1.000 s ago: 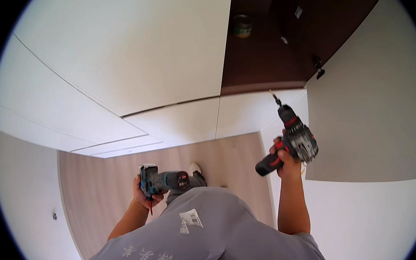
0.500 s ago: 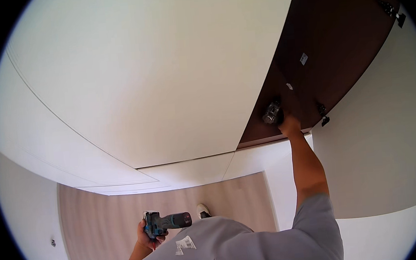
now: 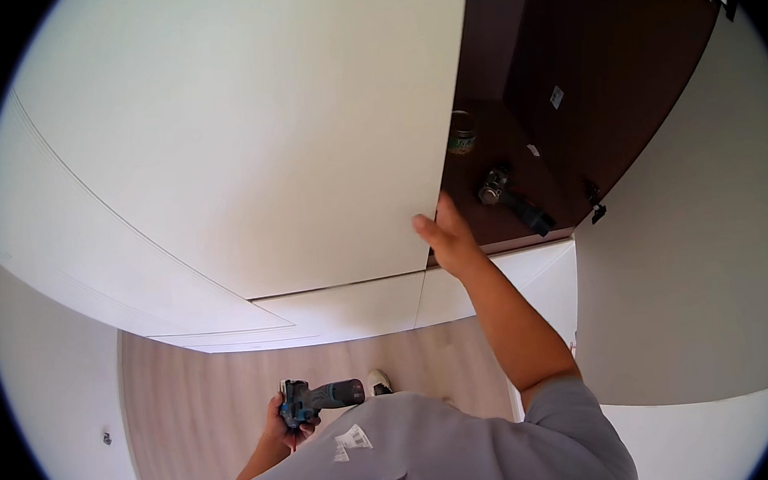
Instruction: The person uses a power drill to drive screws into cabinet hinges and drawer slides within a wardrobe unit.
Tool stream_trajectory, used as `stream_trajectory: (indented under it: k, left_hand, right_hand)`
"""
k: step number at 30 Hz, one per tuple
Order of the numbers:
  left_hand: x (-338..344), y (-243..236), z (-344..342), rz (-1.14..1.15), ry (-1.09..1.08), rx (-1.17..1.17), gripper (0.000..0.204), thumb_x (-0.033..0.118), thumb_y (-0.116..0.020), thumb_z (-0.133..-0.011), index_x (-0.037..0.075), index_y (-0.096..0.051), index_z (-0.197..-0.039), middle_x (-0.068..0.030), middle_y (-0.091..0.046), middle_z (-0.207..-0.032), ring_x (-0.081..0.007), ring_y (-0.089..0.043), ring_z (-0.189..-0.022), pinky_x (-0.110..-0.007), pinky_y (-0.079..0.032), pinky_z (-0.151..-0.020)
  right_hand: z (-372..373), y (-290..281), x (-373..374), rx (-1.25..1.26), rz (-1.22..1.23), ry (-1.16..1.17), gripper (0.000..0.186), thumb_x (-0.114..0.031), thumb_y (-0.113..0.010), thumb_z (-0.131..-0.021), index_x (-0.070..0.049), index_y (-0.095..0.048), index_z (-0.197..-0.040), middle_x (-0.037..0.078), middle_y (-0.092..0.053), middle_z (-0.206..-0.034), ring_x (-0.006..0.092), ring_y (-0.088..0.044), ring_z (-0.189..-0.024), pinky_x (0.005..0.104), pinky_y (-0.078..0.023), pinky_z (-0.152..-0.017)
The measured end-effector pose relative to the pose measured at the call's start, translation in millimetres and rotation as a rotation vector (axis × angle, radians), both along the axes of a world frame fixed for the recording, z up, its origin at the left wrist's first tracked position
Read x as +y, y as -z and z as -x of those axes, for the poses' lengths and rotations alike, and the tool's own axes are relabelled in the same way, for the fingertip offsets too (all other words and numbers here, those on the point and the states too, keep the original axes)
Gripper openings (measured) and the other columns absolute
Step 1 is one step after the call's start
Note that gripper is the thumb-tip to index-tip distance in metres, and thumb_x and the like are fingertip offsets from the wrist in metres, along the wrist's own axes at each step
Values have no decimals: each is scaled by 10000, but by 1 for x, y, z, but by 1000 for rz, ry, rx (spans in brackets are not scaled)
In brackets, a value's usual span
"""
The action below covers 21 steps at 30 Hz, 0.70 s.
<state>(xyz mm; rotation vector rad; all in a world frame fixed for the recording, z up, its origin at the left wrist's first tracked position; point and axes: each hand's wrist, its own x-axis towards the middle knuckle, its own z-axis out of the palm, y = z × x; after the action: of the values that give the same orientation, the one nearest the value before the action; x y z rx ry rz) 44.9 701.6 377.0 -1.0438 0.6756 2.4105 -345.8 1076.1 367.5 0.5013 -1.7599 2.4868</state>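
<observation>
My left hand (image 3: 277, 423) is closed round a blue-and-black cordless drill (image 3: 333, 395), held low over the floor at the left. My right hand (image 3: 454, 242) grips the free edge of a white cabinet door (image 3: 322, 145), the thumb on its front and the other fingers hidden behind it. Just right of that hand, a second, dark power tool (image 3: 515, 203) lies on the brown cabinet floor, its round front end toward the door. Farther back stands a small round container (image 3: 462, 133), partly covered by the door edge.
Black hinges (image 3: 596, 203) sit along the right side of the dark cabinet interior (image 3: 631, 49). A pale open door panel (image 3: 676, 280) stands to the right. Below are a wood-look floor (image 3: 206, 380) and my shoe (image 3: 378, 382).
My right hand has left the power tool in the cabinet and moved left onto the door edge. More of the interior shows, including the round container. My left hand still holds the drill.
</observation>
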Motion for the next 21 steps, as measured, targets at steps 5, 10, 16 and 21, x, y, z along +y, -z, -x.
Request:
stream_trajectory:
  k: [5, 10, 16, 21]
  left_hand:
    - [65, 20, -43, 7, -3, 8, 654, 597, -743, -778, 157, -627, -1247, -132, -653, -1081, -246, -583, -816, -267, -494, -561]
    - [119, 103, -118, 352, -28, 15, 703, 677, -640, -814, 158, -616, -1288, -143, -686, -1075, -270, -627, -753, -271, -473, -496]
    - [189, 170, -186, 333, -305, -99, 622, 621, -562, -893, 144, -597, -1290, -150, -695, -1048, -275, -647, -670, -279, -470, -443]
    - [214, 161, -159, 353, -275, -3, 604, 611, -576, -890, 143, -601, -1271, -143, -683, -1027, -272, -639, -680, -279, -463, -441]
  right_hand:
    - [-59, -28, 24, 67, -216, -67, 434, -333, -766, -894, -9, -618, -1142, 157, -716, -1027, 283, -702, -946, 372, -546, -845]
    - [-174, -25, 55, 453, -378, -210, 295, -243, -806, -802, -89, -647, -997, 85, -682, -882, 284, -701, -764, 366, -566, -681]
    - [-272, -35, 4, 888, -266, -245, 324, -238, -818, -736, -95, -601, -929, 48, -660, -971, 224, -677, -779, 340, -557, -684]
    - [-301, -37, -26, 874, -321, -622, 370, -264, -786, -810, -87, -571, -1054, 101, -638, -1117, 298, -675, -873, 408, -552, -755]
